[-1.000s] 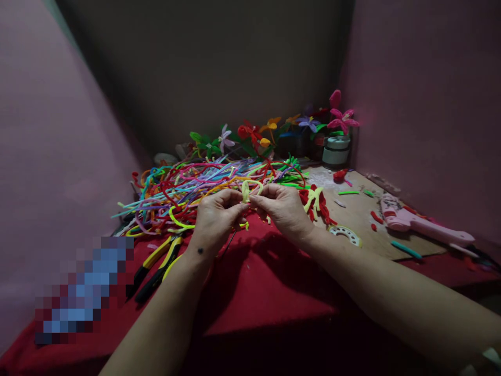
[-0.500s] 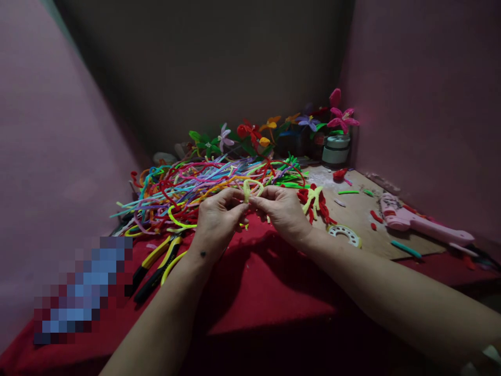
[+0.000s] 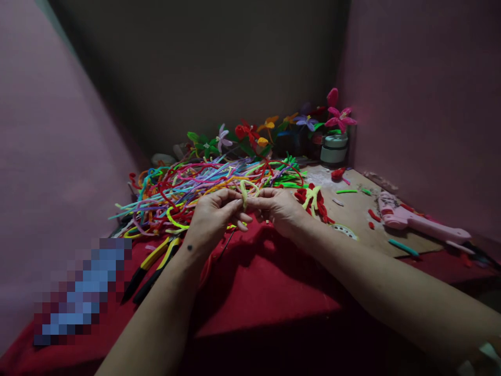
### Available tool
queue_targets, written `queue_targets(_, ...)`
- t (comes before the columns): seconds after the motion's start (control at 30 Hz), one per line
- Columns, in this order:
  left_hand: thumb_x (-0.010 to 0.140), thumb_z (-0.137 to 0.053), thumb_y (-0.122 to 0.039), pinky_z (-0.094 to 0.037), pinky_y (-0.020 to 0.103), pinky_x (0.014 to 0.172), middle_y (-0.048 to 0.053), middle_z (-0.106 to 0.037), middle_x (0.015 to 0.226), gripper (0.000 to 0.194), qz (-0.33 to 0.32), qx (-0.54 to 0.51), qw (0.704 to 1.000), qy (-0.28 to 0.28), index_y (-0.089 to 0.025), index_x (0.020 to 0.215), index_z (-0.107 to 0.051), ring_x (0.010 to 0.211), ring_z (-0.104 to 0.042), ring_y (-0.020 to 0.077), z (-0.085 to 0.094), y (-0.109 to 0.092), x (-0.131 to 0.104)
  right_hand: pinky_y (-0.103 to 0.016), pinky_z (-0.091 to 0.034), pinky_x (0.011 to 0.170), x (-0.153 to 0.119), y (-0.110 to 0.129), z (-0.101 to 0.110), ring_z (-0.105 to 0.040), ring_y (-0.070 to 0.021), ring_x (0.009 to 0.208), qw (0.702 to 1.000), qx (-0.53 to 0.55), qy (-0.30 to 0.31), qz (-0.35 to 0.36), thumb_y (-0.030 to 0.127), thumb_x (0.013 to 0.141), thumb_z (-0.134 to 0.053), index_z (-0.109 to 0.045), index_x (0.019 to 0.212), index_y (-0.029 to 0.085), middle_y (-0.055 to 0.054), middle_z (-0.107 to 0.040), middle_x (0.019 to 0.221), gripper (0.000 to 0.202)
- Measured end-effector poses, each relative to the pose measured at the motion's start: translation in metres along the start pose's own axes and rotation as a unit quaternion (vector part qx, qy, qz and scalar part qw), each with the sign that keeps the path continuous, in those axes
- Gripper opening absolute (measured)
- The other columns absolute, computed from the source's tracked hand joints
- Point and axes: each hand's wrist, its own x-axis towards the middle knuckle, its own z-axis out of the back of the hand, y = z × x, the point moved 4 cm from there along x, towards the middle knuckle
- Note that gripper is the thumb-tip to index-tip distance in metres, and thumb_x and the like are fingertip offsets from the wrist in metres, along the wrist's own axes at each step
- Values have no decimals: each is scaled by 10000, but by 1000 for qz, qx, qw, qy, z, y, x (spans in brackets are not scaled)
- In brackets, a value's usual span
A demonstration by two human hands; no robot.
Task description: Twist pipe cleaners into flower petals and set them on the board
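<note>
Between my two hands is a pale yellow pipe cleaner (image 3: 244, 191), bent into a loop that stands up above the fingertips. My left hand (image 3: 215, 215) pinches it at the base with thumb and forefinger, the other fingers curled loosely below. From the other side my right hand (image 3: 279, 208) pinches the same pipe cleaner, its fingertips meeting those of the left. Just right of the right hand lie red and pale yellow bent pipe cleaner pieces (image 3: 312, 198). The lower ends of the held piece are hidden by my fingers.
A heap of colourful pipe cleaners (image 3: 188, 183) spreads behind my hands. Yellow-and-black pliers (image 3: 156, 261) lie left on the red cloth (image 3: 266, 292). At right, a board (image 3: 360, 214) bears a pink tool (image 3: 426, 222) and a white ring-shaped spool (image 3: 344, 231). Pipe-cleaner flowers (image 3: 246, 130) and a jar (image 3: 334, 150) stand behind.
The loop has tilted and narrowed slightly between my fingertips. My left hand has shifted a little left and its lower fingers have loosened. Both hands keep their pinch.
</note>
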Motion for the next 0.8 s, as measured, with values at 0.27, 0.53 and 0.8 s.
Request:
queue_targets(0.27,728,-596,-252,-451,194,403,35,-638,558,151,73,-30,985,155,-113,751,-544,403,-576,117,-2,14,2,-214,-310,424,4,6,0,-476,-78,453,999,24,17,-26,305,616,-704,-586,632,111,-3,-572,539,228)
queue_targets(0.53,680,-622,-226,-422,188,368,45,-635,568,144,109,-41,989,92,-121,702,-527,393,-560,110,4,20,5,-227,-388,467,5,-1,8,-501,-88,456,993,69,-100,14,240,636,-673,-529,606,137,8,-571,529,180)
queue_targets(0.8,667,-615,-226,-396,193,370,54,-634,518,148,131,-10,988,84,-131,693,-504,368,-556,126,9,22,8,-203,-375,442,5,2,8,-475,-62,416,986,112,-124,18,179,664,-644,-547,616,128,22,-563,518,120)
